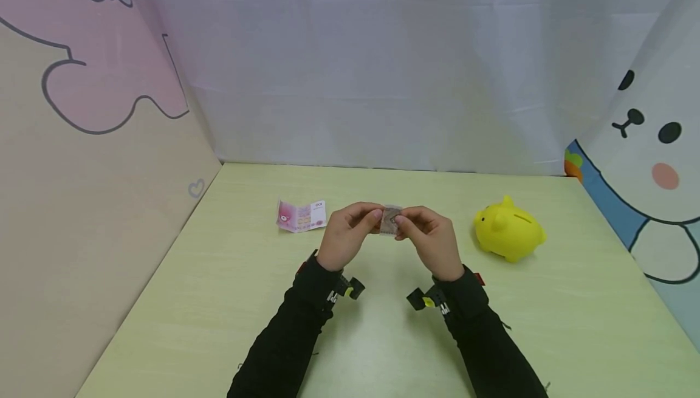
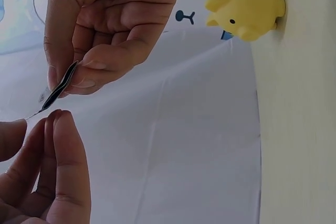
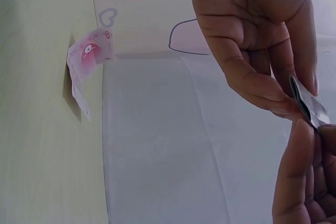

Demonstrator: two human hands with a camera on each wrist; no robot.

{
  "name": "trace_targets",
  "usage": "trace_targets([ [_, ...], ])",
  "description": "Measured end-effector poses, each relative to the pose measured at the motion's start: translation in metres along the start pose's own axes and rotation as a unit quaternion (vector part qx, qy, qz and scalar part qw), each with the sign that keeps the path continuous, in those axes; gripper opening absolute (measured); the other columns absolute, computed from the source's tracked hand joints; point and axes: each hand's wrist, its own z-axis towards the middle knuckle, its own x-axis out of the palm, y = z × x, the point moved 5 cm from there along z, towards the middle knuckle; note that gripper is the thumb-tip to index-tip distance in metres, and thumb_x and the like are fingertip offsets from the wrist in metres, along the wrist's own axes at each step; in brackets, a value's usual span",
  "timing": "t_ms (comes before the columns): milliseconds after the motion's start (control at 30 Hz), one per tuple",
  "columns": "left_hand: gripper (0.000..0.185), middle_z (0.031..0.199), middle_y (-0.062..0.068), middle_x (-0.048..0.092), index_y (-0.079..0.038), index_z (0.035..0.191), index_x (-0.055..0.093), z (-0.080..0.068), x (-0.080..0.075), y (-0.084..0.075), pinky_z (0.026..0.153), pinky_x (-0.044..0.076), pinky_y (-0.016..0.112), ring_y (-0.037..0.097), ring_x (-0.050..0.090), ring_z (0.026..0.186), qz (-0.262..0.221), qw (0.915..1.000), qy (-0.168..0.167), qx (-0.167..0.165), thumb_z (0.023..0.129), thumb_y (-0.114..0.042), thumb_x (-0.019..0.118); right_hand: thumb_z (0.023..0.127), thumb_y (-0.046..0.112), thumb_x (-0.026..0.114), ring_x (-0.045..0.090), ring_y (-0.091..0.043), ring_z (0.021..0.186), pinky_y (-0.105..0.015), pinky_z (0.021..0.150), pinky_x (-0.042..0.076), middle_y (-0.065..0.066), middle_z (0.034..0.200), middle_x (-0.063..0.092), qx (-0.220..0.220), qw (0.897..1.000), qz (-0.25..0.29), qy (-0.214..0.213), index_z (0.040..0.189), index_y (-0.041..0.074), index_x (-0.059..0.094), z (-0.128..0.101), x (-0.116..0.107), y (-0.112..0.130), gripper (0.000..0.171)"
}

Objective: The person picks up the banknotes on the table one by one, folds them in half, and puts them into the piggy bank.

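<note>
Pale green tabletop [image 1: 219, 301], white curtain behind. Frame centre: left hand [image 1: 346, 235] + right hand [image 1: 432, 241] both pinch small folded grey-brown banknote [image 1: 389, 220] between fingertips, above table. Yellow plastic piggy bank [image 1: 510, 229] sits right of note, nearer right hand.

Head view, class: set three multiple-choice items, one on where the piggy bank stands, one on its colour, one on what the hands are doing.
1. Where is the piggy bank?
A. right of the hands, on the table
B. left of them
C. held in them

2. Its colour?
A. pink
B. yellow
C. blue

3. The small folded banknote is:
A. flat on the table
B. inside the bank
C. pinched by both hands

Answers: 1 A, it stands past the right hand. 2 B, its body is bright yellow. 3 C, left hand and right hand hold it above the table, while a pink banknote lies to the left.
</note>
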Motion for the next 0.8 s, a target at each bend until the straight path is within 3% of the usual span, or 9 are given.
trace_targets([
  [400, 0.025, 0.113, 0.028, 0.066, 0.009, 0.117, 0.066, -0.0003, 0.0015, -0.0017, 0.086, 0.057, 0.029, 0.005, 0.065, 0.086, -0.027, 0.9988, 0.042, -0.003, 0.098, -0.005, 0.057, 0.094, 0.008, 0.065, 0.065, -0.007, 0.072, -0.023, 0.07, 0.058, 0.01, 0.089, 0.068, 0.013, 1.0, 0.017, -0.018, 0.104, -0.009, 0.065, 0.0002, -0.0031, -0.0006, 0.02],
  [800, 0.026, 0.116, 0.025, 0.067, 0.006, 0.118, 0.066, -0.0026, 0.0025, 0.0, 0.09, 0.057, 0.033, 0.004, 0.068, 0.093, -0.037, 0.9974, 0.06, -0.017, 0.097, -0.007, 0.06, 0.093, 0.008, 0.066, 0.066, -0.007, 0.073, -0.022, 0.071, 0.058, 0.013, 0.09, 0.07, 0.015, 0.999, 0.023, -0.025, 0.103, -0.01, 0.067, -0.0005, -0.0033, -0.0001, 0.021],
])
